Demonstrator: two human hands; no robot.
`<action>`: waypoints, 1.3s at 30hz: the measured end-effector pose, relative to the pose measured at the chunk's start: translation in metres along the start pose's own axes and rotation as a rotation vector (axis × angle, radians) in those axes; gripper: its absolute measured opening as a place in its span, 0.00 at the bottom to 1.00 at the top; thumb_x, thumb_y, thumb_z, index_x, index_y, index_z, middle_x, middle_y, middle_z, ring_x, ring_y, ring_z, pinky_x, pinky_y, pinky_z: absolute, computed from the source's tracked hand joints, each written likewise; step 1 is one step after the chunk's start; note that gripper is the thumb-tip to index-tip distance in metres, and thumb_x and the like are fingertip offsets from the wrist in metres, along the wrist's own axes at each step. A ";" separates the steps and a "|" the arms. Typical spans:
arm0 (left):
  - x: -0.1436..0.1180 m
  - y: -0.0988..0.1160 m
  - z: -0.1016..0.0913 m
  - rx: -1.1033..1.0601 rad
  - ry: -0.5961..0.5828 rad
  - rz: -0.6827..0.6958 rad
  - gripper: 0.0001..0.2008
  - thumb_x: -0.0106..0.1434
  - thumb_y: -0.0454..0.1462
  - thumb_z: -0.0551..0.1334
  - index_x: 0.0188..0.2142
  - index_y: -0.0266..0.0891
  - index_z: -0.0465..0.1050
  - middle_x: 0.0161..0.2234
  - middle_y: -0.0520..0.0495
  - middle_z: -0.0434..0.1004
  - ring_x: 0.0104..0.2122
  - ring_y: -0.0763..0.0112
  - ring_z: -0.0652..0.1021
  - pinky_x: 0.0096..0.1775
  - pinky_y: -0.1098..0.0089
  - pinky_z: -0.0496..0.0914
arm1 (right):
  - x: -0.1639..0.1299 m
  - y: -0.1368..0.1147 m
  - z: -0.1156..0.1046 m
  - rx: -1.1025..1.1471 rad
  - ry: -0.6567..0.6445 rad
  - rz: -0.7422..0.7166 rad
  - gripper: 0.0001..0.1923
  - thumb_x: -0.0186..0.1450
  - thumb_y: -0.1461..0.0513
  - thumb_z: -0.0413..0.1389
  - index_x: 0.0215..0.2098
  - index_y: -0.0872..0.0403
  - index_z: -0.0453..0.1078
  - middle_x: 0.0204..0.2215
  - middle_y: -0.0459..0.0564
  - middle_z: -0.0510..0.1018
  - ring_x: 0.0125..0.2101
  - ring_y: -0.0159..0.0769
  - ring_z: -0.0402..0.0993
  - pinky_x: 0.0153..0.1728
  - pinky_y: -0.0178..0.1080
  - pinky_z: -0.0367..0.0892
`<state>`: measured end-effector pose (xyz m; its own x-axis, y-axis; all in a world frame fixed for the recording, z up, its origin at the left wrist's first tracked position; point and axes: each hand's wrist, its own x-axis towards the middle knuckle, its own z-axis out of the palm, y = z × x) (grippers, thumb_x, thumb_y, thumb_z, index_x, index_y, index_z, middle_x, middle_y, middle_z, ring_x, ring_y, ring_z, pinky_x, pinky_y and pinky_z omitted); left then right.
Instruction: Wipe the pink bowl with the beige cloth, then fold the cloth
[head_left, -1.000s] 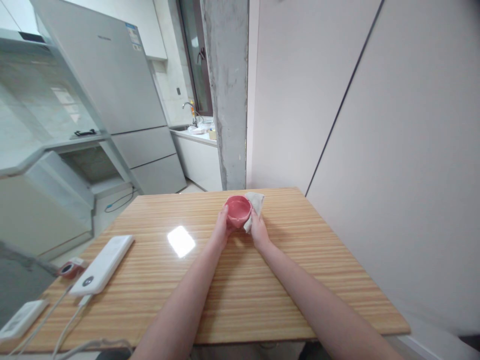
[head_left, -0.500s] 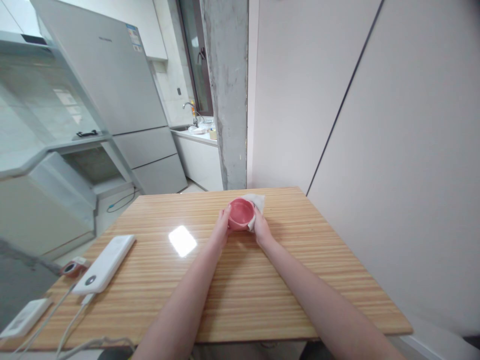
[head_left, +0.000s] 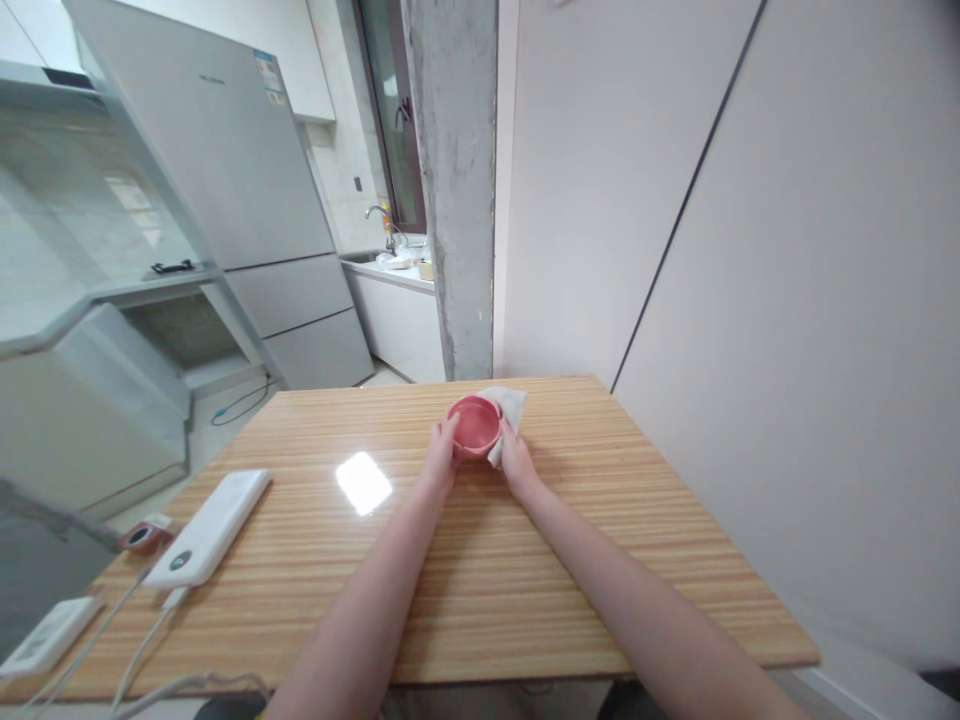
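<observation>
A pink bowl (head_left: 475, 428) is held between both hands over the far part of the wooden table (head_left: 570, 560), its hollow turned towards me. My left hand (head_left: 441, 455) grips its left side, thumb at the rim. On the bowl's right side, my right hand (head_left: 517, 462) presses a whitish cloth (head_left: 511, 403) against the outside. Part of that cloth spreads out behind the bowl. The fingers under and behind the bowl are hidden.
At the table's left lie a white power bank (head_left: 210, 530) with a cable plugged in, a white power strip (head_left: 49, 638) and a small reddish-brown object (head_left: 145, 538). A fridge (head_left: 217, 180) and concrete pillar (head_left: 461, 190) stand beyond; a wall rises at right.
Both hands have shifted slightly left with the bowl and cloth. The bowl appears a little rotated, and the cloth now hangs lower on its right side.
</observation>
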<state>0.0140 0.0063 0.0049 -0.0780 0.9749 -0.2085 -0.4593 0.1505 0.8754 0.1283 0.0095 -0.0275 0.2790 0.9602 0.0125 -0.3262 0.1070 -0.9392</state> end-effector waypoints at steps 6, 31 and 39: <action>-0.002 -0.004 -0.002 0.178 -0.061 -0.061 0.18 0.53 0.45 0.65 0.42 0.41 0.69 0.41 0.44 0.75 0.40 0.62 0.76 0.38 0.66 0.71 | 0.007 -0.012 -0.010 -0.047 0.033 -0.005 0.22 0.59 0.47 0.51 0.39 0.52 0.76 0.40 0.48 0.81 0.49 0.42 0.71 0.55 0.41 0.60; 0.000 -0.002 -0.003 0.166 0.102 0.202 0.17 0.54 0.44 0.64 0.39 0.35 0.74 0.38 0.43 0.78 0.38 0.65 0.76 0.39 0.69 0.69 | -0.002 -0.004 0.002 0.009 0.026 0.012 0.20 0.59 0.49 0.52 0.40 0.51 0.75 0.42 0.47 0.80 0.49 0.40 0.71 0.53 0.40 0.60; -0.002 0.005 -0.006 0.408 -0.004 0.161 0.13 0.54 0.45 0.64 0.36 0.40 0.75 0.32 0.46 0.76 0.38 0.64 0.75 0.38 0.70 0.67 | 0.016 -0.012 -0.014 -0.105 -0.041 0.040 0.14 0.57 0.52 0.53 0.31 0.50 0.76 0.34 0.46 0.81 0.43 0.42 0.73 0.50 0.41 0.63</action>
<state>0.0066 0.0043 0.0076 -0.1167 0.9917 -0.0539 -0.0542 0.0479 0.9974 0.1492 0.0204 -0.0209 0.2303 0.9730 -0.0134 -0.2389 0.0432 -0.9701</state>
